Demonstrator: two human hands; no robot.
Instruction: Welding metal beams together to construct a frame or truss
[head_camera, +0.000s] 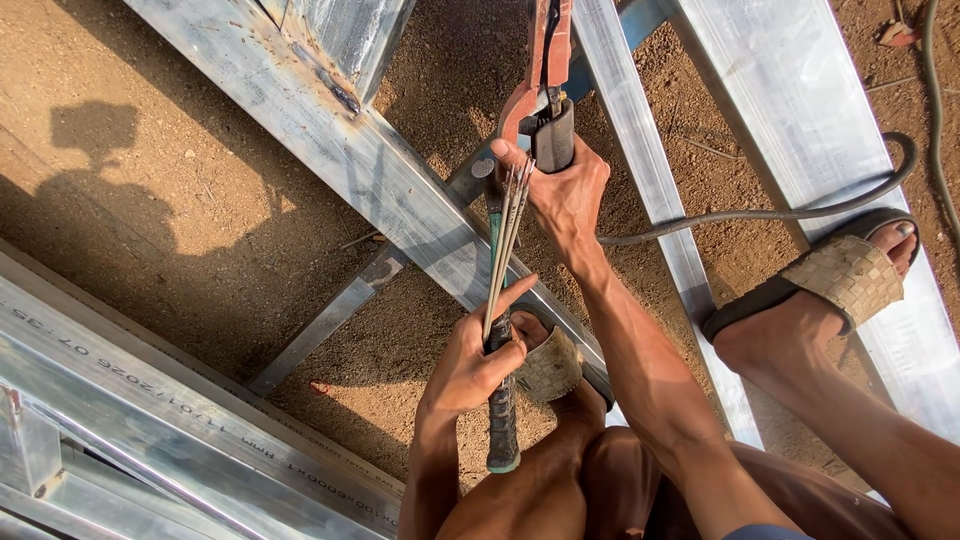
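Well, from the head view, the person squats on a frame of shiny steel beams (330, 130) laid over dry brown dirt (150, 180), with both hands busy between the knees. The left hand (470, 365) is closed in a firm fist, forefinger stretched out, around the lower ends of a small bundle of thin grey rods (503, 250). The same fist also holds a dark tool handle (502, 440) with a green tip, which pokes out below it. The rods stand nearly upright and fan a little at the top, where they reach the right hand (565, 195). That hand is wrapped tightly around the black grip of a red welding clamp (535, 90), its thumb lying across the rod tips. A dark cable (760, 213) runs off from it to the right, towards a foot in a woven sandal (845, 275). I would judge this to be the step of picking one rod out of the bundle, right at the clamp. Seating one would call for the clamp's jaws to be squeezed apart and a single bare tip to be separated from the others. Whether those jaws are apart now I cannot tell. The rods look straight, slim and evenly coated, pale against the shadowed beam behind.
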